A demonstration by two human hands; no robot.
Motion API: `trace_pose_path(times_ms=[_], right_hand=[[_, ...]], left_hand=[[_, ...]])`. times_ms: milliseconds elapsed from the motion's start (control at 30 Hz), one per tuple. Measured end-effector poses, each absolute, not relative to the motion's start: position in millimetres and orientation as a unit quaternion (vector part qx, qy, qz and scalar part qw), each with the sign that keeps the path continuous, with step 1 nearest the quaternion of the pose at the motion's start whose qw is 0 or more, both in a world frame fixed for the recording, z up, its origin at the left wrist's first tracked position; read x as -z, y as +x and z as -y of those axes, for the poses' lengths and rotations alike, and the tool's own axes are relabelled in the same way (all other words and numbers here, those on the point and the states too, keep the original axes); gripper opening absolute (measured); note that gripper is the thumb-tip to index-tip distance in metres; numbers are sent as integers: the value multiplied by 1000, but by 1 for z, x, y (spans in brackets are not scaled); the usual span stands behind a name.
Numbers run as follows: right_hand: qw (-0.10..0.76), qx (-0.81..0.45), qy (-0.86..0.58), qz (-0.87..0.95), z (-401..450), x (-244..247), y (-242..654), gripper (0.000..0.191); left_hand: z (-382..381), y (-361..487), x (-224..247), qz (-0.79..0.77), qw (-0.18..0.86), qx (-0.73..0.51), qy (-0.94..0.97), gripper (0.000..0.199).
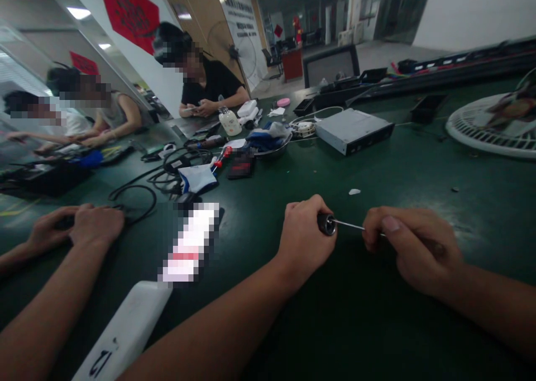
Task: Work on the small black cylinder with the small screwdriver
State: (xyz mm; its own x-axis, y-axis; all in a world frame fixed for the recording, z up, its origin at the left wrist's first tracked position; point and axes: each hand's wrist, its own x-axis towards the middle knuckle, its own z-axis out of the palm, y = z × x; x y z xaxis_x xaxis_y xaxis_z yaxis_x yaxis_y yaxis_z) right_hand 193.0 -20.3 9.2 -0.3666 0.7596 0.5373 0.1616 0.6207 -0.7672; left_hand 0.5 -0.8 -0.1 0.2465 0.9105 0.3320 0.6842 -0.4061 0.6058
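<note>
Green workbench [402, 174]: left hand [304, 238] grips a screwdriver [325, 223] (black handle, steel shaft).

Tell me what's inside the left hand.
The left hand grips a black screwdriver handle; its steel shaft runs to the right hand, but the fingers cover most of the handle.

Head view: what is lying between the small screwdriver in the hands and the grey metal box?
The head view shows one small white scrap on the green tabletop, between the screwdriver and the grey metal box.
</note>
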Motion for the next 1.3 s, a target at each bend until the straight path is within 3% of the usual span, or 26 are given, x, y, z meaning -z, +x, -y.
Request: trace_pose_path(times_ms=[567, 1133, 1300], right_hand=[[476, -327, -238, 781, 20, -9, 196, 44], [498, -301, -288, 761, 20, -8, 196, 50], [490, -335, -288, 751, 19, -7, 197, 44]], left_hand=[[1, 0, -1, -518, 170, -328, 772, 12], [1, 1, 2, -525, 167, -330, 766, 13], [0, 0, 1, -527, 165, -333, 765, 13]])
